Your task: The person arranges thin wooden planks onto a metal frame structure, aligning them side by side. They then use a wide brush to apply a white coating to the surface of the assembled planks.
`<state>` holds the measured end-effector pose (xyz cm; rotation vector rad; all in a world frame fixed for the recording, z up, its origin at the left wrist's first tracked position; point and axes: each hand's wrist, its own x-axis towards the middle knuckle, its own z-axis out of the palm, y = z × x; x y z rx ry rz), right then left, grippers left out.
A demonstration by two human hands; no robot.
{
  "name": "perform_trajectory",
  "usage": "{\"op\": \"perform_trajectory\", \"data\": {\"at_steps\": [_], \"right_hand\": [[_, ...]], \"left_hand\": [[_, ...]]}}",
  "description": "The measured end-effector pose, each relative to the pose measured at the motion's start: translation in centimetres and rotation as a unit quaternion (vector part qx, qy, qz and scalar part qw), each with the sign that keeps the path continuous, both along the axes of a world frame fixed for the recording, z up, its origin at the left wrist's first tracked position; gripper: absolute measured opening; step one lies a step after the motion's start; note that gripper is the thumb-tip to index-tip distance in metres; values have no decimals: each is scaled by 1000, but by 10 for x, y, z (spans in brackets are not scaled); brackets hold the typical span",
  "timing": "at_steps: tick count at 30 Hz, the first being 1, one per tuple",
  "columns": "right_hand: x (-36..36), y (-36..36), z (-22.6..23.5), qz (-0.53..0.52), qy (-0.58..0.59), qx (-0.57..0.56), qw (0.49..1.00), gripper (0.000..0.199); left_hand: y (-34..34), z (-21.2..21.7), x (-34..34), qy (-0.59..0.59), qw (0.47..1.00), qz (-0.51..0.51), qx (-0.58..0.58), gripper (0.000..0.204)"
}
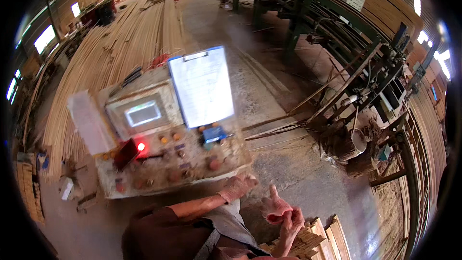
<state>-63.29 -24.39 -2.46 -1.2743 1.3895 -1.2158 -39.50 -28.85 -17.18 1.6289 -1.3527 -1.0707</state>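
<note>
My left hand [237,187], in a pale, dusty work glove, is beside the front right edge of a worn control console [226,163]. Its fingers look curled together, and I see nothing in them. My right hand [292,222] is bare and pinches the cuff of a pinkish work glove [275,206]. The loose glove hangs between my two hands, one of its fingers pointing up. On the console are red and yellow buttons, a lit red lamp [141,147], a small screen [143,113] and a blue box [214,135].
A clipboard [204,86] with a paper sheet leans upright at the console's back. Long wooden strips [120,43] cover the floor behind it. Short boards [315,240] are stacked by my right forearm. Green machinery [298,24] and cut logs [353,144] stand on the right.
</note>
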Motion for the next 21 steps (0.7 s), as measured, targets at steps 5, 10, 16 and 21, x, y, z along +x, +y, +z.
{"op": "perform_trajectory", "data": {"at_steps": [5,10,16,21], "right_hand": [[-11,-69,30,-50,153,142,977,14],[-38,-117,-5,3,89,57,994,24],[-132,-149,-17,-43,205,58,976,20],[-251,-174,82,-50,-4,-97,994,25]], "left_hand": [[-78,185,-48,-38,943,-326,49,48],[-140,167,-109,-34,956,-288,-53,19],[-200,126,-177,-67,896,-439,10,23],[-243,135,-255,-96,855,-501,-98,28]]}}
